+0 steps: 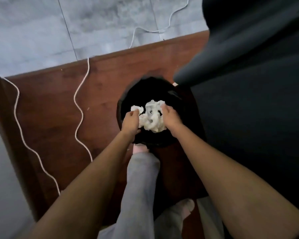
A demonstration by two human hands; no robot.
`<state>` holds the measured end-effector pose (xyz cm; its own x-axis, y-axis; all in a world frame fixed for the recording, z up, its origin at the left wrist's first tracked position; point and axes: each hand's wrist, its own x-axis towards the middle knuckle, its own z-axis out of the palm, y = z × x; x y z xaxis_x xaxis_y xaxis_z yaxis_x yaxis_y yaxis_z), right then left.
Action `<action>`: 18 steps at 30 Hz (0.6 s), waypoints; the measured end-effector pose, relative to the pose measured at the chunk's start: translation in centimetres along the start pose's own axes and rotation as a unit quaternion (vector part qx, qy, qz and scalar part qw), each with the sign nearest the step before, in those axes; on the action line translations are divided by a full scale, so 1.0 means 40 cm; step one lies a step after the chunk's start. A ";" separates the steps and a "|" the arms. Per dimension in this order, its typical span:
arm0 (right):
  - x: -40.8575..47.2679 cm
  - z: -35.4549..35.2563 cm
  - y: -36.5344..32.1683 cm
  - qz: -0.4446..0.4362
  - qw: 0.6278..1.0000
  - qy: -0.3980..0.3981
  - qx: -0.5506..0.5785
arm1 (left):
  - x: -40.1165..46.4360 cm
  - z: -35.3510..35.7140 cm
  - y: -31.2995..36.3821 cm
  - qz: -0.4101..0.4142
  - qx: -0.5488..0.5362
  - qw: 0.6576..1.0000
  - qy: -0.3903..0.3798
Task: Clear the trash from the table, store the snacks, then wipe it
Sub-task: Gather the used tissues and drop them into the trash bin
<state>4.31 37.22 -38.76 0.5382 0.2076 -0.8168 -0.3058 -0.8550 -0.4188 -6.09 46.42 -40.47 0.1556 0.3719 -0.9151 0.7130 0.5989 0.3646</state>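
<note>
I look straight down at a round black trash bin point(128, 99) lined with a black bag, standing on the floor. Crumpled white tissue paper point(153, 116) hangs over the bin's mouth. My left hand point(130, 123) grips the smaller wad at its left side. My right hand point(170, 116) holds the larger wad from the right. Both hands are over the bin opening, close together. The table and the snacks are out of view.
Two white cables point(79, 104) snake across the brown wooden floor point(50, 109). Grey tiles point(41, 31) lie beyond it. A dark sofa or cushion point(248, 83) fills the right side, touching the bin. My grey-trousered leg point(138, 178) and a foot stand just below the bin.
</note>
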 end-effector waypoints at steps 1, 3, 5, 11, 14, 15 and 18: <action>0.007 0.013 0.005 0.020 1.000 -0.012 0.009 | 0.013 -0.004 -0.012 -0.019 -0.032 0.999 -0.014; -0.005 0.025 0.009 0.039 0.999 -0.013 0.005 | 0.016 -0.016 -0.033 -0.026 -0.053 0.998 -0.025; -0.033 0.018 0.008 0.025 0.998 -0.025 -0.047 | -0.005 -0.024 -0.039 0.004 0.007 1.000 -0.005; -0.207 -0.080 -0.061 -0.073 0.970 -0.014 -0.232 | -0.189 -0.042 0.039 0.201 0.323 0.925 -0.002; -0.308 -0.145 -0.104 -0.122 0.951 0.031 -0.281 | -0.301 -0.041 0.095 0.298 0.434 0.850 -0.010; -0.353 -0.169 -0.116 -0.142 0.944 0.051 -0.293 | -0.351 -0.043 0.111 0.331 0.471 0.818 -0.001; -0.452 -0.212 -0.142 -0.187 0.923 0.089 -0.325 | -0.449 -0.047 0.127 0.387 0.507 0.770 0.033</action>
<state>2.98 34.29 -18.23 0.6495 0.5135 -0.5608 0.4316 -0.8562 -0.2840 -6.55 44.14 -21.86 0.7905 0.3942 -0.4687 0.5966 -0.6687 0.4437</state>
